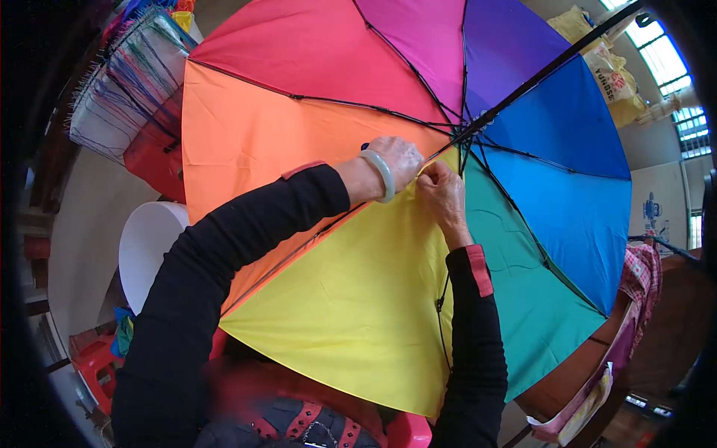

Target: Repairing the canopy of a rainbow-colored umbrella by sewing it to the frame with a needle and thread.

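An open rainbow umbrella [328,313] spreads before me with its underside and black ribs facing me. Its black shaft [560,71] slants from the hub toward the upper right. Near the hub, my left hand [398,159], with a pale bangle [382,175] at the wrist, is closed on the umbrella at the rib between the orange and yellow panels. Just right of it, my right hand [444,196] is pinched closed over the yellow panel; what lies between its fingertips is hidden. A thin loose thread [515,266] curves across the green panel.
At the upper left, a white container [123,93] is hung with many coloured threads. Below it stand a white round object [151,250] and a red stool [95,366]. A yellow bag [616,82] is at the upper right, and pink checked cloth [641,280] hangs at the right.
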Tool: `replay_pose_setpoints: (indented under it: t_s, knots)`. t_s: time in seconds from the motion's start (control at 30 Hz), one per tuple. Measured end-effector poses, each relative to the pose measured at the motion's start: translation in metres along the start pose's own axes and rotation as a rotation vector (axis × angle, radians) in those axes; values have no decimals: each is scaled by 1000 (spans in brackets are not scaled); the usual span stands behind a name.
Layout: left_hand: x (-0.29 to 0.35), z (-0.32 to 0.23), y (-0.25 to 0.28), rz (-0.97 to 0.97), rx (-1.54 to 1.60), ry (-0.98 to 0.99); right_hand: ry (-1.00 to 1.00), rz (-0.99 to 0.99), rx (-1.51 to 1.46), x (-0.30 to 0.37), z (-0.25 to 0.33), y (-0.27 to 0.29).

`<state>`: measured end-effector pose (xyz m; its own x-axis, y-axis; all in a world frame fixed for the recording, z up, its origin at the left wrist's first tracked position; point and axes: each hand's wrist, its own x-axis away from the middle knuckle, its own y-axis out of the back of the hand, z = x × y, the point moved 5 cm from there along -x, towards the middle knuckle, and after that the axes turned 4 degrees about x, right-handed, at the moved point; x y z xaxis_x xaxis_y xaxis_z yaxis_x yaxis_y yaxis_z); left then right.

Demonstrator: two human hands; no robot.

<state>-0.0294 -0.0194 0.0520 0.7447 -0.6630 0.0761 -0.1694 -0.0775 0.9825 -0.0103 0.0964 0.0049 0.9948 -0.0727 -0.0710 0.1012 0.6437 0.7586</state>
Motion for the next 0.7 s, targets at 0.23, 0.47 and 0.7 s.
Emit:
replay_pose_setpoints:
  t_s: [0.23,0.47,0.7]
  knots:
    - [-6,-5,-7,-9,21,-26,78,3,48,1,7,6]
    - [11,24,-6,40,186,89,10,59,43,16,-42,150]
    - [107,11,-15,334,317,-40,-183,-648,915,188,-120,409]
